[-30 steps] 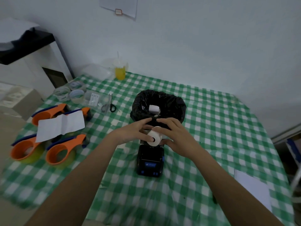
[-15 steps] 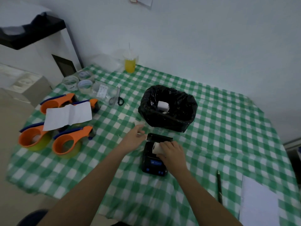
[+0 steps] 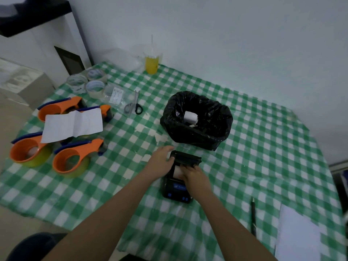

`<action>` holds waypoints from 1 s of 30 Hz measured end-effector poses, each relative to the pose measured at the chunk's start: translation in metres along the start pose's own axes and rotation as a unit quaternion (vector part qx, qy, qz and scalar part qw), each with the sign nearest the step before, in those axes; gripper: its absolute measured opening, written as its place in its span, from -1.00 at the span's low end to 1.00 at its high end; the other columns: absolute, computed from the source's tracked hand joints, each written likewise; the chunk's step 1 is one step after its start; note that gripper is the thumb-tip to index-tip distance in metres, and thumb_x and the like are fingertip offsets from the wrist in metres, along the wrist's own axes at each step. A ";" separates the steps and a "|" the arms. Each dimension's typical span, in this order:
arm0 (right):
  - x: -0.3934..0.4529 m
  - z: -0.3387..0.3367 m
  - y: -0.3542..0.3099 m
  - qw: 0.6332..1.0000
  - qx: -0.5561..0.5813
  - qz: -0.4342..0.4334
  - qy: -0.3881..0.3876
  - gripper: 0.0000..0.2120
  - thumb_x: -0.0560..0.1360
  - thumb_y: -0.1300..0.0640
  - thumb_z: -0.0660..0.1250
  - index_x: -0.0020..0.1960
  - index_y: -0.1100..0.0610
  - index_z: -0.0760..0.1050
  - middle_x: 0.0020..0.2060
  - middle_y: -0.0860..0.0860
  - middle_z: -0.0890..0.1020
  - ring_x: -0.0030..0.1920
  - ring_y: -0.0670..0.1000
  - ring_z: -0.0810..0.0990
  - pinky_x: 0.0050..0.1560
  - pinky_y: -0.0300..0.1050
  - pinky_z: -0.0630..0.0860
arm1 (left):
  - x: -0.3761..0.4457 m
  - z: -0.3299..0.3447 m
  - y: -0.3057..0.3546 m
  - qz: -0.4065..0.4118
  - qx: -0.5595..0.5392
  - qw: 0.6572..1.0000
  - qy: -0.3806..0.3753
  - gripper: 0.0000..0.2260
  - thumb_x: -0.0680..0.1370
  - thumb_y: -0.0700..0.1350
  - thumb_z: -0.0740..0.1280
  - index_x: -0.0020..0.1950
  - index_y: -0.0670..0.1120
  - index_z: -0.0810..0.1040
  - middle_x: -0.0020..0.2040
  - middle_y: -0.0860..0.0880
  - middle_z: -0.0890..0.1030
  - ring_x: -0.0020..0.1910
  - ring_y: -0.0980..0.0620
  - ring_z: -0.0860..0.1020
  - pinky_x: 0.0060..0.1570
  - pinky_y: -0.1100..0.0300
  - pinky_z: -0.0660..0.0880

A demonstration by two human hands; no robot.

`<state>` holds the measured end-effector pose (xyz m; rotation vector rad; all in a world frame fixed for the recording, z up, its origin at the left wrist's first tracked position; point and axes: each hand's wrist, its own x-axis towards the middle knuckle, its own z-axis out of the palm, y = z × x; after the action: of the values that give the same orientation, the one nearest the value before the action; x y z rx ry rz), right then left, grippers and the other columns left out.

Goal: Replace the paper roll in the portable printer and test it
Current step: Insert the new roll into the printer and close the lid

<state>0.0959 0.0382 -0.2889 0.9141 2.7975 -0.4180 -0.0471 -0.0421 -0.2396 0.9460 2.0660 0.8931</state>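
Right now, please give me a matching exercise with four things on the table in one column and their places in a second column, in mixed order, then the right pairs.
Things:
1. paper roll
2. spare roll
3. scissors
4. pen

Places:
A. inside the black bin bag
B. right of the printer, beside the white sheet
C. in the open printer, under the right hand
D. far side, near the clear tape rolls

Pairs: 1-C, 2-A, 3-D, 4-B
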 end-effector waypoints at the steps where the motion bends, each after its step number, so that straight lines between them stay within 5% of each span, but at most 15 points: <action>1: -0.002 0.002 0.000 1.000 -0.005 -0.008 0.013 -0.58 0.50 0.25 0.22 0.35 0.10 0.39 0.28 0.04 0.54 0.24 0.18 0.45 0.03 0.07 0.57 | 0.001 0.002 0.000 0.004 0.002 1.000 0.004 -0.64 0.55 -0.20 0.23 0.36 -0.13 0.36 0.35 -0.16 0.42 0.33 -0.10 0.40 0.37 0.05 0.34; 5: -0.013 0.003 -0.004 0.995 -0.041 -0.007 0.087 -0.64 0.16 0.27 0.56 -0.07 0.06 0.65 -0.12 -0.03 0.71 -0.24 0.07 0.64 -0.44 -0.13 0.56 | 0.005 0.005 -0.002 0.036 0.032 0.999 0.001 -0.64 0.56 -0.25 0.19 0.36 -0.13 0.37 0.36 -0.15 0.41 0.33 -0.11 0.39 0.34 0.06 0.34; 9: -0.014 0.002 -0.004 0.990 -0.006 0.002 0.143 -0.87 0.21 0.22 0.56 -0.29 0.10 0.64 -0.30 0.00 0.66 -0.30 0.07 0.60 -0.41 -0.14 0.53 | 0.010 0.007 -0.001 0.063 0.071 0.995 -0.011 -0.66 0.56 -0.27 0.17 0.34 -0.16 0.40 0.34 -0.17 0.45 0.30 -0.12 0.42 0.32 0.07 0.36; 16: -0.019 0.011 0.000 0.980 0.111 0.008 0.164 -0.97 0.36 0.23 0.45 -0.22 0.20 0.64 -0.27 0.11 0.62 -0.24 0.16 0.58 -0.32 0.03 0.59 | 0.010 0.009 -0.003 0.085 0.124 0.988 -0.025 -0.63 0.53 -0.33 0.12 0.32 -0.16 0.43 0.30 -0.20 0.46 0.24 -0.19 0.43 0.25 -0.05 0.42; 30: -0.036 0.006 -0.005 0.973 0.118 0.005 0.198 -0.93 0.32 0.24 0.50 -0.22 0.18 0.62 -0.30 0.09 0.55 -0.28 0.12 0.56 -0.32 -0.14 0.50 | -0.015 0.012 -0.019 0.122 0.187 0.974 -0.044 -0.60 0.55 -0.33 0.10 0.38 -0.16 0.37 0.26 -0.18 0.47 0.21 -0.15 0.43 0.22 0.01 0.43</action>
<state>0.1224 0.0126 -0.2849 1.1750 3.1469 -0.6431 -0.0365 -0.0599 -0.2568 1.4381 2.1103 0.5742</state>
